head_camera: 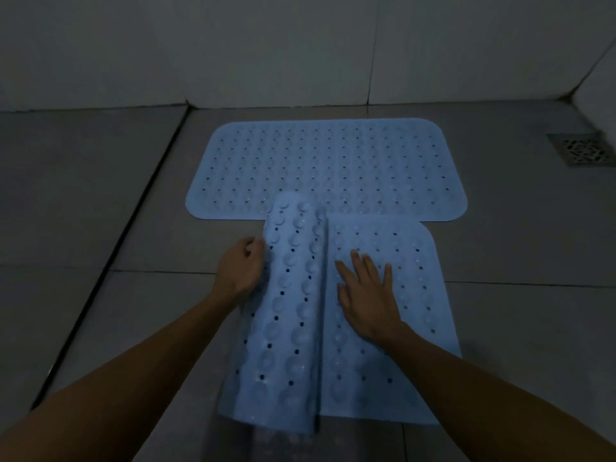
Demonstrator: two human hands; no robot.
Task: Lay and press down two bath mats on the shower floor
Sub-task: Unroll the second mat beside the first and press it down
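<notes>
A light blue bath mat (328, 161) with rows of holes lies flat on the grey tiled floor near the back wall. A second blue mat (393, 331) lies in front of it, running toward me. Its right part is flat; its left part (293, 295) is folded up and over, showing the suction cups on its underside. My left hand (241, 266) grips the left edge of that raised fold. My right hand (368, 291) rests with straight fingers on the flat part, just right of the fold line.
A square metal floor drain (581, 149) sits at the far right. A dark floor joint (133, 228) runs diagonally on the left. Tiled walls (266, 45) close off the back and the right corner.
</notes>
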